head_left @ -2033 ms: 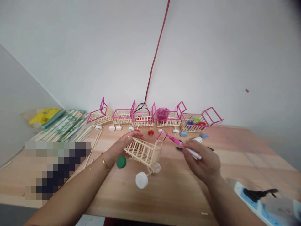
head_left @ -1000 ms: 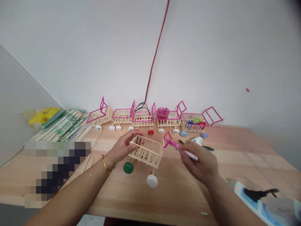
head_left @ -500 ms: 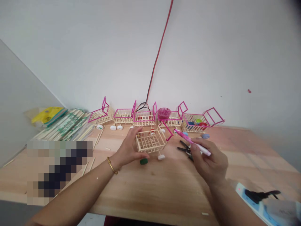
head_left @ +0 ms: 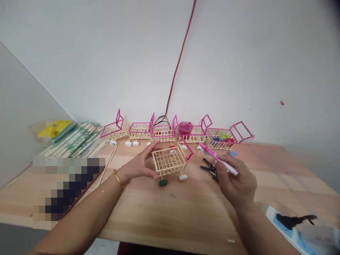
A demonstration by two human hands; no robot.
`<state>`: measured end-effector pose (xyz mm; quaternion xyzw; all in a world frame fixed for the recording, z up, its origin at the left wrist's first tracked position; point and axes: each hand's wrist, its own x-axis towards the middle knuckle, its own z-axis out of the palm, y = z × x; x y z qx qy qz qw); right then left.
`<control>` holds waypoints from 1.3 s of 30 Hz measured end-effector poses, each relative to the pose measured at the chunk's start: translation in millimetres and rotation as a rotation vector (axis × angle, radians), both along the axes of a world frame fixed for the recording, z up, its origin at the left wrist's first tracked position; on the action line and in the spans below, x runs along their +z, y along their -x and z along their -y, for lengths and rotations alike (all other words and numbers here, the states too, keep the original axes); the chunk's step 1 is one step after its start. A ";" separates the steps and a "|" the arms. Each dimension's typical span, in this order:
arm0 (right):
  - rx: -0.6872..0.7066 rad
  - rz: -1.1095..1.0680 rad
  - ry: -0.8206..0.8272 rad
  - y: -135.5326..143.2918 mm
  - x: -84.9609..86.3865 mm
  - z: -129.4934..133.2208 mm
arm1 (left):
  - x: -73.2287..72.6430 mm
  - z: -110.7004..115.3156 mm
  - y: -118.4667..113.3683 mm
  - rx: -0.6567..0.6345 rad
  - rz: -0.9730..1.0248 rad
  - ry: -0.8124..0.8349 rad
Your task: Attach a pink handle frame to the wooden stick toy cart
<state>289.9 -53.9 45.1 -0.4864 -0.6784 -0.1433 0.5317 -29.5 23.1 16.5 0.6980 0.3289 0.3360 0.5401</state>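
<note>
A small cart point(head_left: 170, 161) built of thin wooden sticks stands on the table before me. Its raised handle is pink, its basket is bare wood, and green, white and red wheels show beneath. My left hand point(head_left: 138, 164) is at the cart's left end, thumb and fingers spread apart around the corner; whether the fingertips touch it I cannot tell. In my right hand point(head_left: 236, 180) is a paintbrush point(head_left: 212, 154) with a white handle and a pink-smeared front, pointing up and left, apart from the cart. Black-handled pliers point(head_left: 209, 169) lie beneath it, partly hidden.
Along the wall stand several similar carts point(head_left: 140, 131) with pink rims and handles. A pink-stained cup point(head_left: 185, 128) sits among them. Bundled sticks point(head_left: 77, 140) and a yellow bag point(head_left: 54, 129) are at left. A power strip point(head_left: 285, 226) lies front right; a cable point(head_left: 176, 67) runs down the wall.
My left hand has shifted left and its thumb has come away from the cart's front side. The cart sits slightly lower and further left. My right hand with the paintbrush has barely moved.
</note>
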 end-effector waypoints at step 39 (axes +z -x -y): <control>-0.006 0.050 -0.003 0.6 -3.4 -4.5 | -8.0 1.1 -15.1 0.004 -0.213 -0.242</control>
